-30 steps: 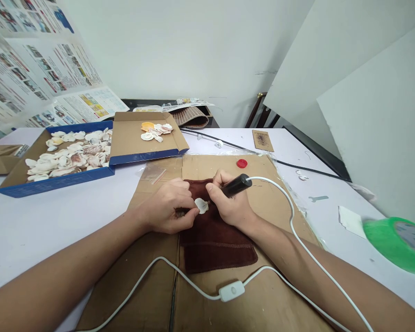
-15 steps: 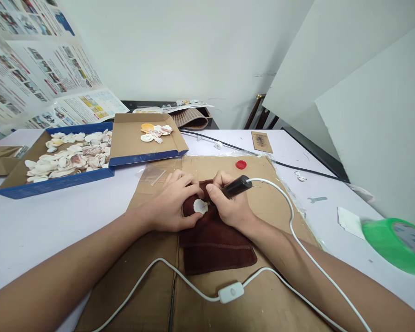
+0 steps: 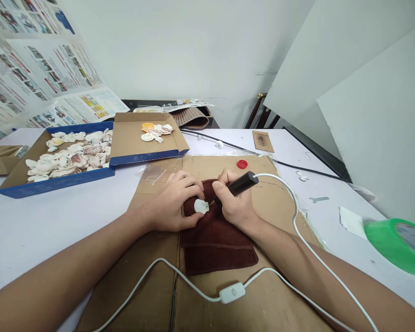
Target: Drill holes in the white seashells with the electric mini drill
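A small white seashell lies on a folded dark brown cloth. My left hand rests on the cloth and grips the shell's edges between thumb and fingers. In my right hand is a slim black mini electric drill, held like a pen. Its thin bit points left and down at the right side of the shell; whether it touches cannot be made out. A white cord runs from the drill's back end over my right forearm, with an inline switch in front of the cloth.
Cardboard lies under the cloth. An open blue box of shells stands at left, several more on its lid. A red cap, a small wrench and green tape lie beyond and right.
My right hand and the drill have shifted slightly right, away from the shell's middle, and more of the bit shows. My left hand keeps its place on the shell.
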{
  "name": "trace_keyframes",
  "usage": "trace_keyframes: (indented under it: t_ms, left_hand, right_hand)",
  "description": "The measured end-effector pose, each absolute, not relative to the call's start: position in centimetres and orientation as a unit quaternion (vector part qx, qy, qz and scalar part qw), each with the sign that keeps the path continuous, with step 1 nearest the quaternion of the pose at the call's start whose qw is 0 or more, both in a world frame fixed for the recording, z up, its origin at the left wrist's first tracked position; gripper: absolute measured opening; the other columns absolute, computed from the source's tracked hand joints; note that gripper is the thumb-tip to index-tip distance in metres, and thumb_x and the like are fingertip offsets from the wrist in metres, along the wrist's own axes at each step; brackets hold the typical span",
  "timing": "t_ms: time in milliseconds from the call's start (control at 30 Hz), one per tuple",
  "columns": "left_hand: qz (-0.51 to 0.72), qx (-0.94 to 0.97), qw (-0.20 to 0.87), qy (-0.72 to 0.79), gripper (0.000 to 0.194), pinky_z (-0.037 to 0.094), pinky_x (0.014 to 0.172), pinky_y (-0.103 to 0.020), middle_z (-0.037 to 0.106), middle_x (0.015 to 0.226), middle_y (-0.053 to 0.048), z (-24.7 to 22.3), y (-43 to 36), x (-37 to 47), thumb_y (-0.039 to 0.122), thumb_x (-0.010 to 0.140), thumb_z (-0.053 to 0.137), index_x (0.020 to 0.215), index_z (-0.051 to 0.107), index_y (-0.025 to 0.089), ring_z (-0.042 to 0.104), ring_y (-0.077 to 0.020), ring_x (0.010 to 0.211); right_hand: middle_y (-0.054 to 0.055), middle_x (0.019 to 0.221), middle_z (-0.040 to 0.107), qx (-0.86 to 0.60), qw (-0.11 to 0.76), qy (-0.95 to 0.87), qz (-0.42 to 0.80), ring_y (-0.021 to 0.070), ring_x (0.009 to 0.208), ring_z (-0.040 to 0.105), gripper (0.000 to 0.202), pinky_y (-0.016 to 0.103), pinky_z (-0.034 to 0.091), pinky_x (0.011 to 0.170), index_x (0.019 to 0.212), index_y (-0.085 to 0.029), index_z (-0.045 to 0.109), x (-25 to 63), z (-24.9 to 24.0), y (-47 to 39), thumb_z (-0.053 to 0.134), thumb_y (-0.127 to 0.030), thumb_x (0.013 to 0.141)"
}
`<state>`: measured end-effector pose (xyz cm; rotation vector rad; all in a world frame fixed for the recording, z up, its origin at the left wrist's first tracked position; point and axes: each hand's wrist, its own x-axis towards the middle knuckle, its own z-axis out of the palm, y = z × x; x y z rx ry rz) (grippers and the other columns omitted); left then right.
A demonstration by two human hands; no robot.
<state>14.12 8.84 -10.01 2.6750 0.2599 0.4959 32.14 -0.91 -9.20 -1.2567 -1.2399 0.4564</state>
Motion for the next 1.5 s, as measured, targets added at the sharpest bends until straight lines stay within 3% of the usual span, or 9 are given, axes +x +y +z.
trace_keyframes:
  t_ms: [1233,1400,1500]
  left_hand:
    - [0.171,0.952,0.231,0.102,0.019,0.045,0.101,-0.051,0.072,0.119,-0.008,-9.90,8.82,14.17,0.033,0.088,0.072,0.102,0.066,0.023,0.055,-0.0316,0.114]
    - [0.188,0.947,0.245,0.088,0.013,0.045,0.101,-0.047,0.073,0.118,-0.007,-9.65,9.17,13.98,0.031,0.098,0.061,0.103,0.069,0.023,0.057,-0.0285,0.112]
    - [0.208,0.940,0.254,0.092,0.018,0.046,0.102,-0.044,0.074,0.115,-0.006,-9.58,9.44,13.90,0.028,0.104,0.052,0.104,0.070,0.023,0.059,-0.0262,0.112]
  right_hand:
    - [-0.006,0.056,0.044,-0.554,0.576,-0.548,0.247,0.0128,0.054,0.042,0.035,0.029,0.037,0.054,0.064,-0.026,0.042,32.08,-9.27,-0.98,0.068,-0.038,0.084]
    - [-0.006,0.056,0.043,-0.565,0.569,-0.547,0.242,0.0122,0.055,0.040,0.034,0.029,0.035,0.054,0.062,-0.026,0.042,32.01,-8.92,-0.97,0.066,-0.036,0.084]
    - [-0.006,0.056,0.042,-0.565,0.567,-0.550,0.237,0.0118,0.055,0.038,0.034,0.029,0.034,0.054,0.062,-0.026,0.041,31.97,-8.79,-1.06,0.065,-0.036,0.084]
